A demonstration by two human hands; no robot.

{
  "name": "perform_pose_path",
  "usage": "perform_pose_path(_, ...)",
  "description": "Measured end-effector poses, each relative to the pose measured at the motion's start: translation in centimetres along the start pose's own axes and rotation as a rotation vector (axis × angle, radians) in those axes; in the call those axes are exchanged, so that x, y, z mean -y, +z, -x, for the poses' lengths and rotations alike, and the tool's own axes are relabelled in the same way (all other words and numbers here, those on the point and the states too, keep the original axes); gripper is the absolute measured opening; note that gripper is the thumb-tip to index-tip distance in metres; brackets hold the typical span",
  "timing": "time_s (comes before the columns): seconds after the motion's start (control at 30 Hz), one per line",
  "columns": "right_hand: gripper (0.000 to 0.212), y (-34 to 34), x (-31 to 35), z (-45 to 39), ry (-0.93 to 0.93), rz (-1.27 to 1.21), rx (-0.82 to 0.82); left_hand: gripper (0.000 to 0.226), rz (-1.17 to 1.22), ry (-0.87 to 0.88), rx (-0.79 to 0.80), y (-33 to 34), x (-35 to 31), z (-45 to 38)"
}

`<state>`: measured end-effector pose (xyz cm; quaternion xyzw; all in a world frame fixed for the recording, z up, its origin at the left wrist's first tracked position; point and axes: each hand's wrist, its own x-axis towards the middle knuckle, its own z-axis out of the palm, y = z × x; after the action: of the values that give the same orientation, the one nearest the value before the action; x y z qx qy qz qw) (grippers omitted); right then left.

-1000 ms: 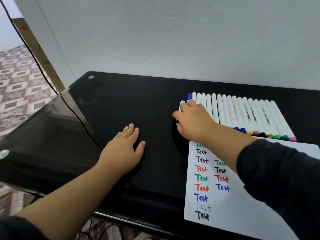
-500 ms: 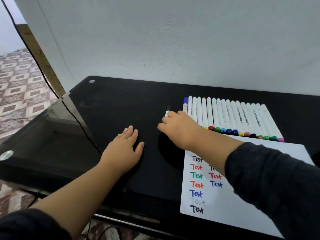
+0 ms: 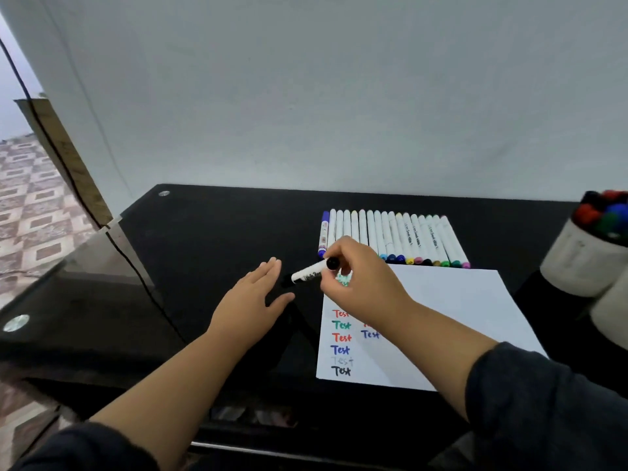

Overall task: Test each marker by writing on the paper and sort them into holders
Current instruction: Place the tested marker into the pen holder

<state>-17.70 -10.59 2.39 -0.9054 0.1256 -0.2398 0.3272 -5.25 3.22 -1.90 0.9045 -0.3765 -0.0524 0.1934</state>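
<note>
Gripping a black-capped whiteboard marker [image 3: 312,270] between curled fingers and thumb, the right hand [image 3: 360,280] held it just above the far left corner of the white paper [image 3: 452,317], with the marker's body pointing left over the black glass table [image 3: 210,232]. The left hand [image 3: 253,300] lay flat, fingers straight, just left of the marker and holding nothing. On the paper, a column of "Test" words in red, green, blue, faint grey and black ran down the left edge, with a few more beside it. A row of white markers [image 3: 394,237] lay side by side along the paper's far edge, a blue-capped one at its left end. At the far right stood a white holder [image 3: 577,263] already filled with coloured-capped markers; a second pale cylinder sat just nearer, mostly cut off. The step in hand looked like preparing the next marker for its test. The cap appeared to be on, so the next move probably called for the left hand to pull it off before writing in the free space right of the columns.
</note>
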Motion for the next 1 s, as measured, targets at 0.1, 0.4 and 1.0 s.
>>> perform_pose_path(0.1,0.015,-0.5,0.5,1.7,0.134,-0.215,-0.079,0.057,0.085,0.024,-0.024,0.3,-2.5,1.6)
perform_pose_path(0.4,0.004,-1.9,-0.5,5.0,0.587,-0.719,-0.513,0.035,0.451,-0.078,0.118,1.4,-7.9,4.4)
perform_pose_path(1.0,0.024,-1.0,-1.8,6.1,0.768,-0.739,-0.360,0.029,0.207,0.061,0.029,2.4,-9.5,5.5)
